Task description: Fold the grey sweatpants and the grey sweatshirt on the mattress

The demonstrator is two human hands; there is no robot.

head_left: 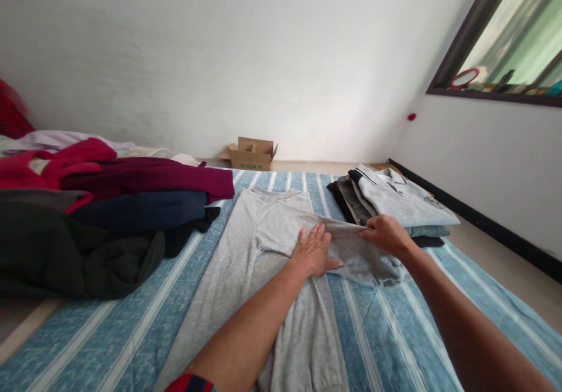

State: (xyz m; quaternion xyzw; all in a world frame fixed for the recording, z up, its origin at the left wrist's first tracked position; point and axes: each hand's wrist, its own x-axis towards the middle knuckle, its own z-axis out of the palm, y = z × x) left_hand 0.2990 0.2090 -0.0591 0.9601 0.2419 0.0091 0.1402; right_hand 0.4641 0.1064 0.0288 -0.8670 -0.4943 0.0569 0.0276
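A light grey long-sleeved shirt [228, 257] lies on a blue and white striped bedsheet [149, 322], its collar towards the wall. One sleeve is folded down along the body, its cuff near the bottom of the view. The other sleeve stretches out to the right. My left hand [314, 248] lies flat on this sleeve with fingers spread, pressing it near the shirt's body. My right hand [386, 233] pinches the sleeve's upper edge further out, beside the pile of folded clothes. The sleeve's end hangs loosely below my right hand.
Folded clothes [401, 196] are stacked at the right, a light grey collared shirt on top. Maroon [175, 180], navy, red and dark green garments are heaped at the left. An open cardboard box [252, 155] stands by the wall. A window [509, 41] is at the upper right.
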